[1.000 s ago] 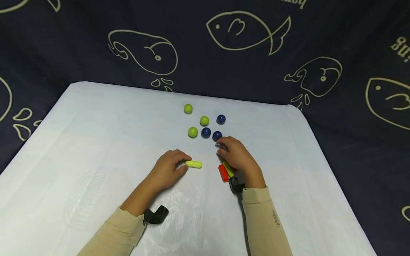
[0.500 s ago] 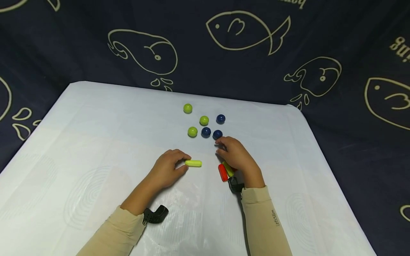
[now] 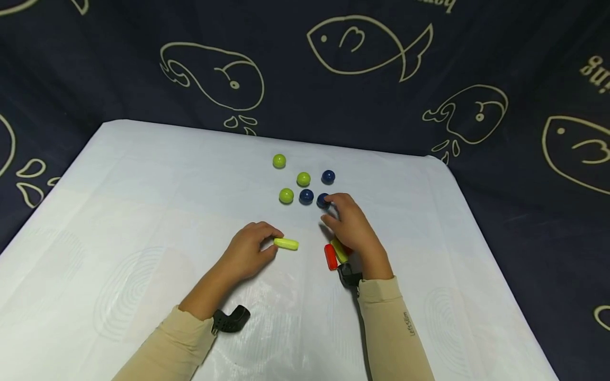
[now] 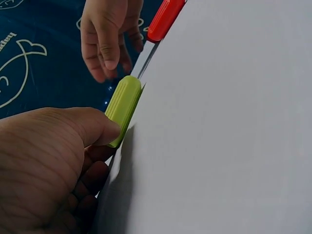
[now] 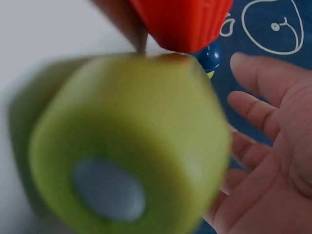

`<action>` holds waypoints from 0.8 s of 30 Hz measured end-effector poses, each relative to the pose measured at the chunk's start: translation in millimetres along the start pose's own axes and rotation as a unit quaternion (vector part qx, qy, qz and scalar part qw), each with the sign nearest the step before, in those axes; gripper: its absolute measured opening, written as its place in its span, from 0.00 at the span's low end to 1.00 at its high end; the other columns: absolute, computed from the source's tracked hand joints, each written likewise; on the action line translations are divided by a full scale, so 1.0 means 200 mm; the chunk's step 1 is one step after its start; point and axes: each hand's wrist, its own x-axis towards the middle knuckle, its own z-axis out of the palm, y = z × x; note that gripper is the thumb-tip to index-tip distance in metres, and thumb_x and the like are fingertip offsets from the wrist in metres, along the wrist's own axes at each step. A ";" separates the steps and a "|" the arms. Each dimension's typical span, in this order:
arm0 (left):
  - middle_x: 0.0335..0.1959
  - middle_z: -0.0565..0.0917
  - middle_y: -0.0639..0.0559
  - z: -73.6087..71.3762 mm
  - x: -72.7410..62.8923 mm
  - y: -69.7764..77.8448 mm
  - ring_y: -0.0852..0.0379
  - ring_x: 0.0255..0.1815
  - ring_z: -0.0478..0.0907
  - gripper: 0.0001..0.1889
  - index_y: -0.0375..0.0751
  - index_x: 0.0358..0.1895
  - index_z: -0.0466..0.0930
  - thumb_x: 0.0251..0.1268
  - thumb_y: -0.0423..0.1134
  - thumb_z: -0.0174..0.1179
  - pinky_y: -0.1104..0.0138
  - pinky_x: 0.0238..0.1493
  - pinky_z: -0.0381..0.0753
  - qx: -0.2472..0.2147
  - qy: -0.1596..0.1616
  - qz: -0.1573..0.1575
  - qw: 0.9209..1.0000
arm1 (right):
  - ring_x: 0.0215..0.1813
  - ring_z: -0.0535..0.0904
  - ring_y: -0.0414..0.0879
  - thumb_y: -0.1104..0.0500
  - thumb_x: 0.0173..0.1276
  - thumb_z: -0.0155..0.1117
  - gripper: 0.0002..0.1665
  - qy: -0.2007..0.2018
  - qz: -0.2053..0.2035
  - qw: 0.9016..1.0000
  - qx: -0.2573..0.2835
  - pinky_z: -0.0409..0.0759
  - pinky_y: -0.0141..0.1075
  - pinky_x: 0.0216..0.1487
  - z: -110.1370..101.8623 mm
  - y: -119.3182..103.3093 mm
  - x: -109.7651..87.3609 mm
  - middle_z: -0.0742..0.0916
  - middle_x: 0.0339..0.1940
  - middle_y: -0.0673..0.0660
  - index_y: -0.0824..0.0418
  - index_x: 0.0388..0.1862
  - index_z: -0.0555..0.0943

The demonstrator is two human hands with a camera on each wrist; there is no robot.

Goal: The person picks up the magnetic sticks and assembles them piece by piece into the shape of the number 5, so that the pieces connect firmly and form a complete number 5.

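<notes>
My left hand (image 3: 250, 251) pinches a short ridged yellow-green rod (image 3: 287, 244) between thumb and fingers, low over the white table; the left wrist view shows the thumb (image 4: 105, 127) across its near end. My right hand (image 3: 352, 225) reaches forward with its index fingertip at a dark blue ball (image 3: 323, 200), thumb held apart. In the right wrist view its fingers (image 5: 258, 114) are spread and loosely bent. Beneath that palm lie a red rod (image 3: 331, 257) and a second yellow-green rod (image 3: 339, 251), partly covered. A grey disc (image 5: 109, 189) shows in the yellow-green rod's end.
Two more dark blue balls (image 3: 306, 197) and three green balls (image 3: 286, 196) stand beyond the hands. Another red piece shows partly under the right hand. Black wrist straps (image 3: 231, 319) sit on both wrists. A dark cloth (image 3: 295, 106) with fish drawings hangs behind the table.
My right hand's index finger has moved slightly up and forward onto the nearest dark blue ball, and the thumb gap has widened. The rod in my left hand has tilted a little.
</notes>
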 end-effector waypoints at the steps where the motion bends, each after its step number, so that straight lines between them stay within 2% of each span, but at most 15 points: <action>1: 0.42 0.85 0.52 0.00 0.00 0.00 0.51 0.40 0.77 0.13 0.41 0.46 0.86 0.57 0.29 0.68 0.56 0.43 0.76 0.000 0.000 0.002 1.000 | 0.73 0.64 0.56 0.57 0.71 0.65 0.29 -0.005 -0.005 1.000 -0.001 0.60 0.51 0.72 0.00 0.00 0.00 0.69 0.73 0.61 0.60 0.69 0.72; 5: 0.42 0.85 0.52 -0.01 0.00 0.00 0.52 0.40 0.76 0.15 0.42 0.48 0.87 0.56 0.31 0.69 0.57 0.42 0.75 0.001 -0.002 0.015 1.000 | 0.78 0.57 0.56 0.55 0.71 0.65 0.34 -0.039 -0.010 0.999 -0.011 0.57 0.52 0.74 0.01 0.00 0.00 0.63 0.78 0.58 0.58 0.74 0.68; 11: 0.41 0.85 0.53 0.00 0.00 0.00 0.53 0.39 0.76 0.12 0.43 0.44 0.88 0.55 0.32 0.70 0.58 0.42 0.75 0.003 -0.004 0.010 1.000 | 0.75 0.62 0.56 0.54 0.71 0.65 0.35 -0.056 0.002 0.998 -0.016 0.60 0.52 0.72 0.01 -0.01 0.00 0.67 0.75 0.60 0.56 0.74 0.68; 18: 0.40 0.84 0.54 0.00 0.01 0.00 0.52 0.39 0.76 0.10 0.43 0.42 0.86 0.56 0.31 0.68 0.56 0.43 0.75 0.008 -0.002 0.002 1.000 | 0.77 0.58 0.57 0.51 0.70 0.66 0.39 -0.071 0.000 0.997 -0.027 0.59 0.54 0.72 0.01 -0.01 0.00 0.61 0.79 0.59 0.53 0.77 0.65; 24: 0.39 0.84 0.53 0.00 0.00 0.00 0.53 0.38 0.75 0.10 0.43 0.42 0.86 0.56 0.30 0.67 0.57 0.41 0.75 0.008 -0.003 -0.001 1.000 | 0.72 0.66 0.55 0.53 0.71 0.64 0.31 -0.053 0.002 0.999 -0.005 0.61 0.52 0.72 0.00 -0.01 0.00 0.71 0.72 0.59 0.56 0.71 0.71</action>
